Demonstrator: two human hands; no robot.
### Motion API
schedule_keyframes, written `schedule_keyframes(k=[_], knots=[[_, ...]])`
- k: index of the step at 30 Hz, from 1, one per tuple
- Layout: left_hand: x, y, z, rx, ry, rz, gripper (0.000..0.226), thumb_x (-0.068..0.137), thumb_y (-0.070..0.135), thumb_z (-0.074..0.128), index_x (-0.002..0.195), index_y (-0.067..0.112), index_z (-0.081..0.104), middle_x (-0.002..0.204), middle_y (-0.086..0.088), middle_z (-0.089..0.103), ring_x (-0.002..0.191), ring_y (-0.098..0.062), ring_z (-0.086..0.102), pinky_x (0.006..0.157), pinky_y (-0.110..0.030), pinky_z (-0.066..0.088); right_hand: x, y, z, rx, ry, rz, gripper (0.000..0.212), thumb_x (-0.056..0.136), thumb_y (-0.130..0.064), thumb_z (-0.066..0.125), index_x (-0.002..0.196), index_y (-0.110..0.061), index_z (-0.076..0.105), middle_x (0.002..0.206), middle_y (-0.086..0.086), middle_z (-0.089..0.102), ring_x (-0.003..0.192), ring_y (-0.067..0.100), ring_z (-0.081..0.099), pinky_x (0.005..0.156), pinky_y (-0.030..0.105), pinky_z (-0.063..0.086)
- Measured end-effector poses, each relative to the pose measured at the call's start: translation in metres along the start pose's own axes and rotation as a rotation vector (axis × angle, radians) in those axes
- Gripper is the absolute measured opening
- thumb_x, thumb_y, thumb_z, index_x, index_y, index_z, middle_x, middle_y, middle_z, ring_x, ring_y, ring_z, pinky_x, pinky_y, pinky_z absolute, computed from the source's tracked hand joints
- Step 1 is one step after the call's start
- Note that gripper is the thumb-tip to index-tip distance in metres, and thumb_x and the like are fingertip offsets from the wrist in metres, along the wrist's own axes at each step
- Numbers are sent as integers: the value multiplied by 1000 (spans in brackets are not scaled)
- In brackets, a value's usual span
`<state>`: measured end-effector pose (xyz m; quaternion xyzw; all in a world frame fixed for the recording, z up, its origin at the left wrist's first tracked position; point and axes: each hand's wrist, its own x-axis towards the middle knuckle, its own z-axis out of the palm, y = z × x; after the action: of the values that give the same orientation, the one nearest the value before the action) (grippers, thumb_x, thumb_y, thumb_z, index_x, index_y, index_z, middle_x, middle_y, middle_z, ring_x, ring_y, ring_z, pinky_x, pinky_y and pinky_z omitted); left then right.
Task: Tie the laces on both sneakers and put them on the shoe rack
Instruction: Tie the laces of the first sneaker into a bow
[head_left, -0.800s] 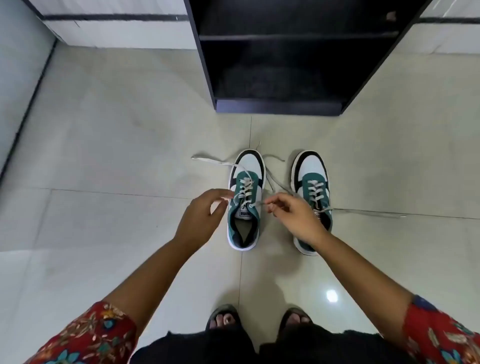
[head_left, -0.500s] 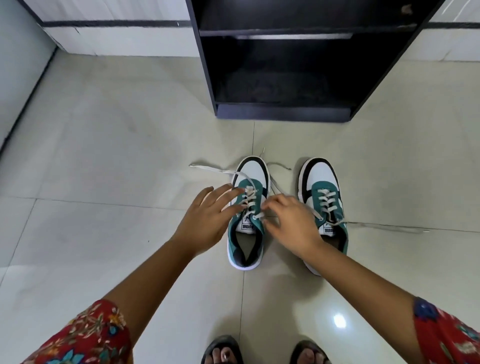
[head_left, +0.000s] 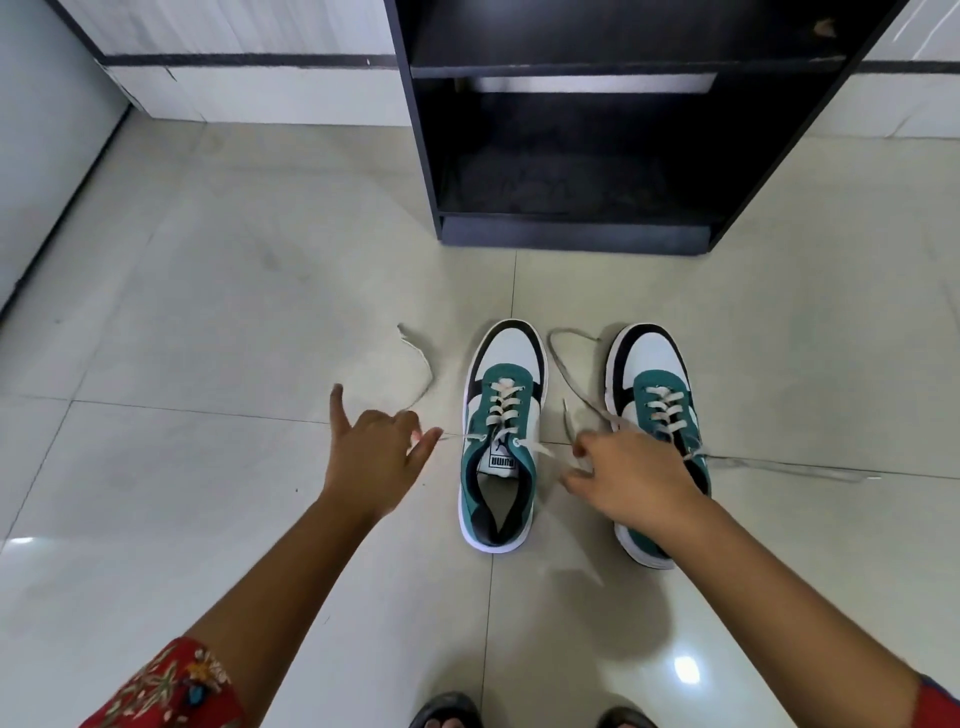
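Observation:
Two teal, white and black sneakers stand side by side on the tiled floor, toes toward the black shoe rack (head_left: 571, 239). My left hand (head_left: 371, 457) is left of the left sneaker (head_left: 501, 441) and pinches its left lace end (head_left: 415, 358), pulled taut sideways. My right hand (head_left: 631, 480) is between the shoes, pinching the right lace end (head_left: 569, 364) of the same sneaker, and it covers the heel part of the right sneaker (head_left: 657, 400). Both sneakers' laces are loose on the floor.
The rack's bottom shelf (head_left: 571, 176) is dark with nothing on it. A loose lace (head_left: 789, 465) of the right sneaker trails right across the floor. White walls with a dark stripe run along the back and left. My sandalled feet (head_left: 452, 714) are at the bottom edge.
Both hands have drawn apart sideways from over the left sneaker's tongue, pulling its two lace ends outward. The camera has come closer to the shoes.

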<state>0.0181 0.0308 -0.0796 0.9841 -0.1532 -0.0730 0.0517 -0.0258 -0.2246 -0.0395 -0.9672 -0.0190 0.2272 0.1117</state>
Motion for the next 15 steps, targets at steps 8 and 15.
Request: schedule_keyframes(k=[8, 15], knots=[[-5, 32, -4, -340, 119, 144, 32, 88, 40, 39, 107, 30, 63, 102, 10, 68, 105, -12, 58, 110, -42, 12, 10, -23, 10, 406, 192, -92, 27, 86, -35, 58, 108, -23, 64, 105, -7, 72, 101, 13, 63, 85, 31, 48], [-2, 30, -3, -212, 135, 158, 24, 86, 38, 48, 87, 27, 69, 82, 9, 65, 84, -17, 63, 109, -51, 18, 16, -22, 18, 239, 302, -128, 22, 88, -38, 55, 90, -18, 65, 91, -2, 72, 87, 20, 64, 71, 31, 41]])
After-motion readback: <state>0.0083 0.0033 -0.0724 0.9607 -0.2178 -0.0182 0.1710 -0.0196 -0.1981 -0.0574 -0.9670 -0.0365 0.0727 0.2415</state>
